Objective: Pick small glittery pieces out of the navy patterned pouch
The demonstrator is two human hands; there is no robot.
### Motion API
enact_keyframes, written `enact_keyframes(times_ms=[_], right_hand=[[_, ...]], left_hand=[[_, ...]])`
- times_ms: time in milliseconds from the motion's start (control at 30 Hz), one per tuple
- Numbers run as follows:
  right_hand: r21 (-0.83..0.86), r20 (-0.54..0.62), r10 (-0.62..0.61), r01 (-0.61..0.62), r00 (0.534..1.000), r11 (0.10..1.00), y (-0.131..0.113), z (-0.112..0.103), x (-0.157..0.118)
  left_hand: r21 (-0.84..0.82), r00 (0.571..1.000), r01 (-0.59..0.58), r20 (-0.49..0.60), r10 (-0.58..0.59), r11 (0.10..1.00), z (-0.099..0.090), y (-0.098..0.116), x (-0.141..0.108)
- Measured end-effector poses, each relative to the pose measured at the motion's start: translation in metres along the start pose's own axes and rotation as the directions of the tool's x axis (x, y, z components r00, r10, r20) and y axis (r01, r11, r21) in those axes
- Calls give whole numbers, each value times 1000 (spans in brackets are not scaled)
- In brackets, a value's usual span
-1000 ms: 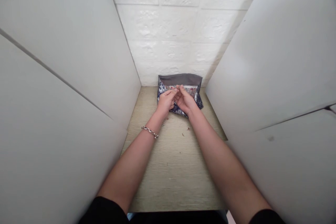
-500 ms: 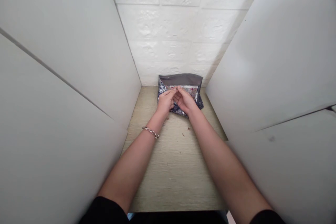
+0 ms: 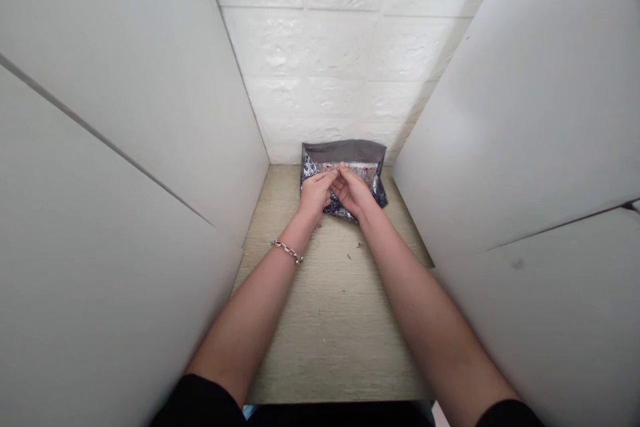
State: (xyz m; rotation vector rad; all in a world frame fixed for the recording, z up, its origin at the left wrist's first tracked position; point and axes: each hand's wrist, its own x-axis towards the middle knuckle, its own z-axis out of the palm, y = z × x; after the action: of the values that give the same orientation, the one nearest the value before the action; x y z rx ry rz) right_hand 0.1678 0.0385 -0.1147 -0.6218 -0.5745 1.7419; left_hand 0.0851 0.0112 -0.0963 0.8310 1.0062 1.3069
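A dark bag (image 3: 345, 149) with a blue-and-white patterned outside stands open against the back wall, with small reddish and pale pieces showing inside. Over its mouth, my left hand (image 3: 316, 192) and my right hand (image 3: 354, 192) meet at the fingertips. The left fingers are pinched together, and what they hold, if anything, is too small to name. My right hand is curled with its thumb near the left fingertips; anything between its fingers is likewise hidden. A chain bracelet (image 3: 287, 251) circles my left wrist.
The pale wooden tabletop (image 3: 335, 327) carries a few small reddish-brown crumbs (image 3: 359, 245) in front of the bag. Grey-white panels rise on the left (image 3: 125, 147) and right (image 3: 525, 113). A white brick-patterned wall (image 3: 330, 43) stands behind.
My right thumb and fingertips have shifted slightly at the meeting point. The bag and both arms have stayed nearly in place.
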Motion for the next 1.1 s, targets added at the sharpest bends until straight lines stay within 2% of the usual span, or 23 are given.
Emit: enact_keyframes(times_ms=[533,1100], right_hand=[[40,-26,19,-18,999,999,-2,2,-1],[5,21,-2,2,1000,1000,0,0,0]], left_hand=[[9,1000,-1,-12,1,1000,1,0,0],[-9,1000,-17,-25,17,1000,0,-1,0]])
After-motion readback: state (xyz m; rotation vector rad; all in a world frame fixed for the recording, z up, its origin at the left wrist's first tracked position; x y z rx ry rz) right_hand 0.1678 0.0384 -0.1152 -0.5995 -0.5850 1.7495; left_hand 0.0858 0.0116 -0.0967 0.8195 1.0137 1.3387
